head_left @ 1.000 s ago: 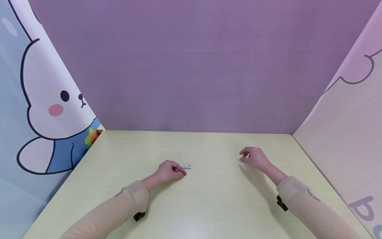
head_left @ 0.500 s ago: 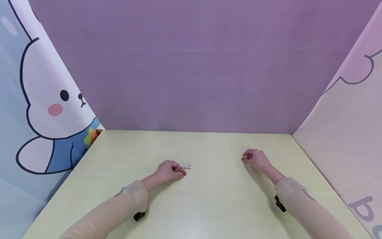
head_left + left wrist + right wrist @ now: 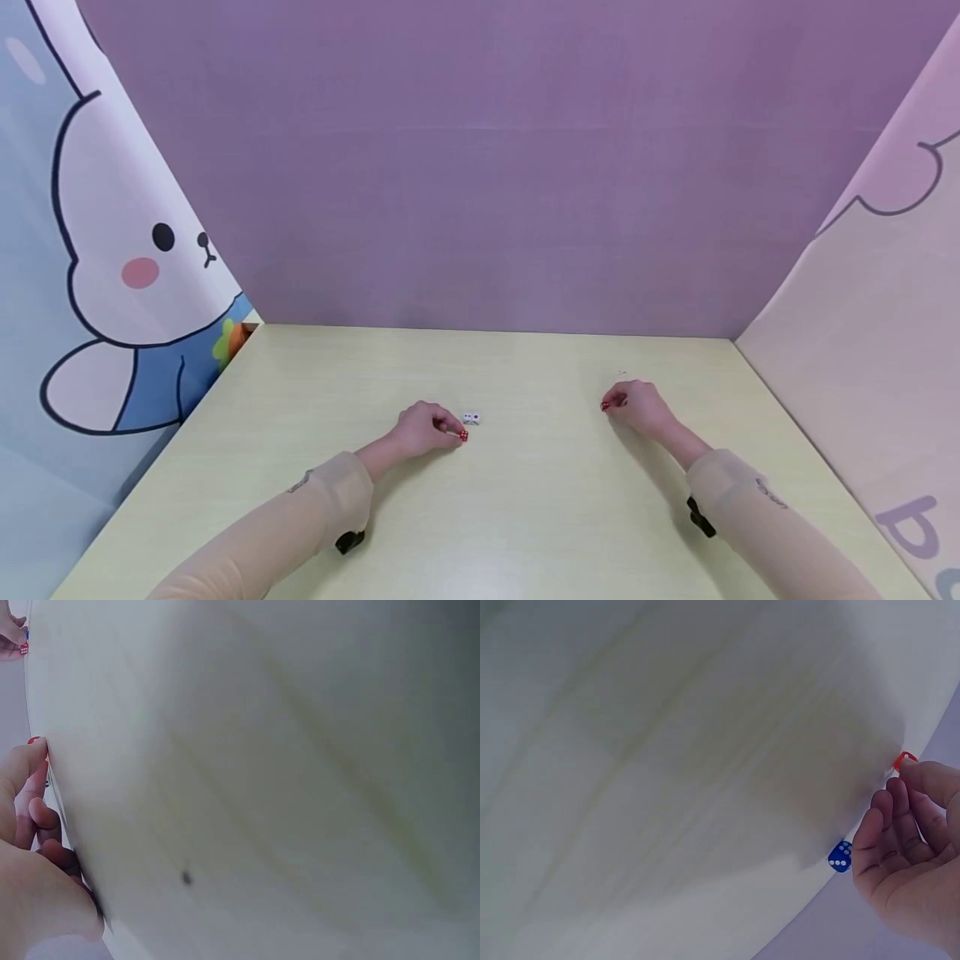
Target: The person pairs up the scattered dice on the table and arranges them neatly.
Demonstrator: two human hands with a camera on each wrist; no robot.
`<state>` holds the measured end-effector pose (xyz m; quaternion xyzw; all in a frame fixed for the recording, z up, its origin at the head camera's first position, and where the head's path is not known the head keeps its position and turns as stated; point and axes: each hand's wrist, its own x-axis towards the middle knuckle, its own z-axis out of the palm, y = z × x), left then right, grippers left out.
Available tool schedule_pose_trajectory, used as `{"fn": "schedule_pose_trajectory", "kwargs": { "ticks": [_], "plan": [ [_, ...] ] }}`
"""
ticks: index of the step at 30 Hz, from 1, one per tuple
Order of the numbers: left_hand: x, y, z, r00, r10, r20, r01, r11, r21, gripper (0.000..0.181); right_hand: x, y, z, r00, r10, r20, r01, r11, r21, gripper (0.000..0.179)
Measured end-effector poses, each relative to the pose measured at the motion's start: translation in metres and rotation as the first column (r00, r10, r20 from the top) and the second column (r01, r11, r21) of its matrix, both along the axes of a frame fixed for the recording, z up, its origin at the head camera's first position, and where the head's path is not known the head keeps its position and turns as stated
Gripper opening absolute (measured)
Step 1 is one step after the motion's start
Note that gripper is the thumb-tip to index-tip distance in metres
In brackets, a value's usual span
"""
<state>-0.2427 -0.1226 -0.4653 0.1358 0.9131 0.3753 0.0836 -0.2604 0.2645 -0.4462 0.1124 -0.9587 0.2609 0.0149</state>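
Thumb and fingertips of my left hand pinch a red die with white pips, at the table's middle. Just beyond it, two white dice sit side by side. My right hand, farther right, pinches another red die at its fingertips. A blue die shows beside the lower curled fingers of that hand in the right wrist view; in the head view I cannot make it out. The left wrist view has the left hand's red die mostly behind the fingertip.
The pale wooden table ends at a purple backdrop. A rabbit-print panel stands on the left and a pale pink panel on the right. A tiny faint mark lies beyond my right hand.
A red die has come into view at my right fingertips. Over the last half second that hand has shifted slightly left and towards me with it. My left hand stays in place.
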Motion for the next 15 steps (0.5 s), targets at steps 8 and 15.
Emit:
{"fn": "schedule_pose_trajectory", "kwargs": {
  "ticks": [8, 15],
  "plan": [
    [0.000, 0.000, 0.000, 1.000, -0.004, -0.001, 0.004, 1.000, 0.006, 0.012, 0.007, -0.011, 0.001, 0.998, 0.056, -0.010, -0.056, 0.998, -0.035, 0.009],
    [-0.001, 0.000, -0.002, 1.000, -0.010, 0.006, 0.010, 1.000, 0.005, 0.011, 0.013, -0.022, -0.003, 0.995, 0.102, 0.011, -0.101, 0.993, -0.066, 0.011]
  ]
}}
